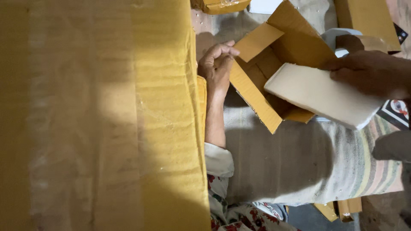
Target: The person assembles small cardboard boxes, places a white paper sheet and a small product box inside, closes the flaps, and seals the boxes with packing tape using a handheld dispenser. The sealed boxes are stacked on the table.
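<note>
Head view: your left hand (217, 64) pinches the small cardboard box's (274, 72) flap, your right hand (368, 70) grips the white foam slab (317, 94) — light, stiff, crumbly; hold its edges.

Left hand (217, 66) gripping open cardboard box (265, 68), right hand (370, 70) apparently sliding in white slab (317, 94)

A pale cream short sleeve (219, 160) with a folded hem is worn on the left arm, whose forearm is left bare down to the left hand (216, 66). Below the sleeve, a white fabric garment printed with red and dark green flowers (239, 216) is seen. The right hand (370, 72) is shown bare, with no sleeve visible on it.
</note>
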